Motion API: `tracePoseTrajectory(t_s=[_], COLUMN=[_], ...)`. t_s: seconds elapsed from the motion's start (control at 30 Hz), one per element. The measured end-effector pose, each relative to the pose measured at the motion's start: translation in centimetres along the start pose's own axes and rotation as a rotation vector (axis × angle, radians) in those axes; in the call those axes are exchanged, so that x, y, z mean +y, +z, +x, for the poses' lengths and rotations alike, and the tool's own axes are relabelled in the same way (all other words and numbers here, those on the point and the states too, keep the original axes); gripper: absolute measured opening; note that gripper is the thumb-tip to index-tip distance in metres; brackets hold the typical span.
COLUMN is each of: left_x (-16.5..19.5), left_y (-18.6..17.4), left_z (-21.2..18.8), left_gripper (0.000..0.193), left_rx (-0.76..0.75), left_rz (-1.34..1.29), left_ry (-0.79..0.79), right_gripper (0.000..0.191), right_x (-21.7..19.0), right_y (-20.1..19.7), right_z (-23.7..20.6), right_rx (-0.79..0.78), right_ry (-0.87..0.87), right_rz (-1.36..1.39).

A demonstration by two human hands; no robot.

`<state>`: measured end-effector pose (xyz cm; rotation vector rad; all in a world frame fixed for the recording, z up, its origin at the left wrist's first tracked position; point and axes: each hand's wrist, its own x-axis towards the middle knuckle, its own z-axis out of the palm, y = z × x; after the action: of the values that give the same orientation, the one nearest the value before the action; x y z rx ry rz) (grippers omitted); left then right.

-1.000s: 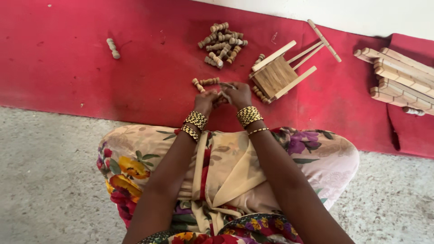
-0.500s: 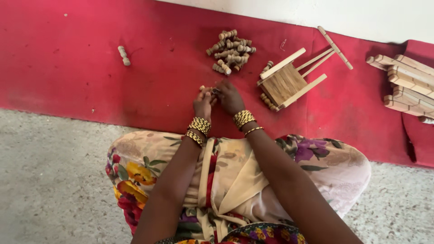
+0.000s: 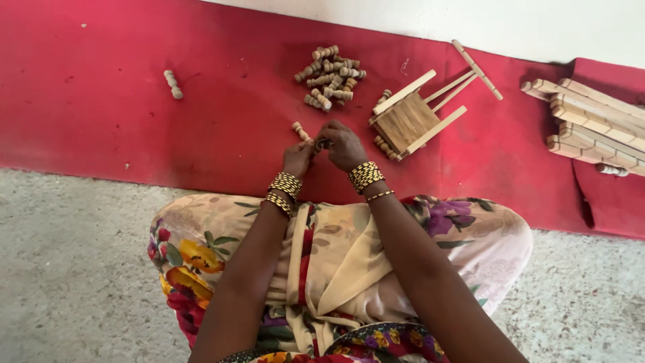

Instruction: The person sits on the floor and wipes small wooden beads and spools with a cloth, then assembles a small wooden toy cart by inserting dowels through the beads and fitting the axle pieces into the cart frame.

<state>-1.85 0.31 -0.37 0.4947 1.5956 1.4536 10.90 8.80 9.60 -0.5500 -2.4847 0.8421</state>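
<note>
My left hand (image 3: pixel 296 158) and my right hand (image 3: pixel 342 145) meet over the red mat (image 3: pixel 101 128), pinching small turned wooden pegs (image 3: pixel 321 143) between the fingertips. One peg (image 3: pixel 300 130) pokes out above my left fingers. A pile of several similar pegs (image 3: pixel 330 75) lies on the mat beyond my hands. A small wooden chair-like frame (image 3: pixel 408 118) lies tipped on the mat just right of my right hand. Gold bangles circle both wrists.
A single peg piece (image 3: pixel 173 84) lies apart at the left on the mat. A stack of wooden slat pieces (image 3: pixel 594 124) sits at the far right. A thin wooden stick (image 3: pixel 476 68) lies behind the frame. Grey speckled floor (image 3: pixel 67 269) surrounds my floral-clothed lap.
Both hands have stayed together on the pegs, working them with small finger movements. The view has shifted slightly, so the mat's things appear a little lower and to the right.
</note>
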Motion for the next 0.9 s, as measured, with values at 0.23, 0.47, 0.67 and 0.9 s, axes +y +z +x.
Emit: tracePoseTrajectory(t_s=[0.23,0.47,0.67,0.9], left_x=[1.3,1.3,1.8,1.5], left_y=[0.0,0.1,0.8,2.0], left_z=[-1.0,-0.7,-1.7,-1.3], left_gripper=[0.023,0.028,0.033,0.027], left_rx=[-0.266,-0.233,-0.297,-0.058], left_rz=[-0.678,-0.785,-0.673,-0.64], left_ry=[-0.196,-0.188,-0.126,-0.161], right_gripper=[0.013,0.02,0.025,0.028], right_x=[1.2,-0.1,-0.9,-0.4], right_y=[-0.7,0.4,0.9,0.1], right_z=[0.5,0.1,0.1,-0.8], right_rx=[0.3,0.234,0.504,0.325], right_ry=[0.249,0.108,0.04,0.158], right_rz=[0.434,0.346,0.031,0.121])
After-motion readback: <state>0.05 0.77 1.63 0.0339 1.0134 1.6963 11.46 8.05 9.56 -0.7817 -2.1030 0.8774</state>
